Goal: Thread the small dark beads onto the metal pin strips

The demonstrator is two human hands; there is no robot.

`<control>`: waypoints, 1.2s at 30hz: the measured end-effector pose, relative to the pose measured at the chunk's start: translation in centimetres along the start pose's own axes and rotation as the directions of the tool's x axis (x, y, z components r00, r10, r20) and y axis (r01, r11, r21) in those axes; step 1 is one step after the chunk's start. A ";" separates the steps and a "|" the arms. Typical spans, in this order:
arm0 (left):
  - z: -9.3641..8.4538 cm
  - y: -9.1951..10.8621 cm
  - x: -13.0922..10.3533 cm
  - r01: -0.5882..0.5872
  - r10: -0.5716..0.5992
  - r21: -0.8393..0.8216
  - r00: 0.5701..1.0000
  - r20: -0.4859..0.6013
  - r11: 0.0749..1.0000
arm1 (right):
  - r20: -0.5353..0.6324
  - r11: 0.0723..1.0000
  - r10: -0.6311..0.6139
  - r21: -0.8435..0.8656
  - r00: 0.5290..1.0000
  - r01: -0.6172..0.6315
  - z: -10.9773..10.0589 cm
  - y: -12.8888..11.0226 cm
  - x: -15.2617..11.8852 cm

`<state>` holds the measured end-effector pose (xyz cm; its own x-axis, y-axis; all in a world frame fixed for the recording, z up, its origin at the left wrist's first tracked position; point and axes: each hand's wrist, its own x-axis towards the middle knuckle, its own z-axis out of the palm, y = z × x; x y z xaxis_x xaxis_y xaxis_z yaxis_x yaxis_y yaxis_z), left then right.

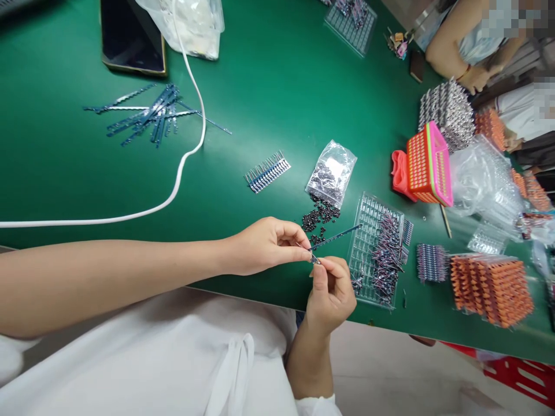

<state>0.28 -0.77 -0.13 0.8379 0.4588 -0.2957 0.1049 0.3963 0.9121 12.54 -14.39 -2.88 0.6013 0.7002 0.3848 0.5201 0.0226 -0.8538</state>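
Note:
My left hand [271,245] is closed in a pinch on the near end of a thin blue strip [336,236], which slants up to the right. Thumb and forefinger of my right hand [332,292] pinch a small shiny metal part [315,260] right by the left fingertips. Its exact kind is too small to tell. Just beyond the hands lie loose small black beads [318,216], spilled by a clear zip bag [333,170] of the same. Right of them, a clear plastic tray [364,248] bears a heap of thin purple-and-blue pins [385,260].
A row of metal pins on a strip [267,171] lies ahead. Blue strips [158,112], a white cable [177,179] and a phone [132,37] are at left. Orange stacked parts [489,289] and a basket [422,164] stand right. Another person's arm [455,43] rests at the far right.

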 end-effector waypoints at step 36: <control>-0.5 0.6 -0.1 -0.045 0.038 0.240 0.999 0.037 0.970 | 0.277 0.948 0.210 0.177 0.938 -0.264 -1.2 0.7 0.9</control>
<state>-0.03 -0.15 0.35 0.8607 0.4433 -0.2505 0.1920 0.1730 0.9660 14.21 -14.62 -2.74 0.5048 0.8590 0.0847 0.2267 -0.0372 -0.9733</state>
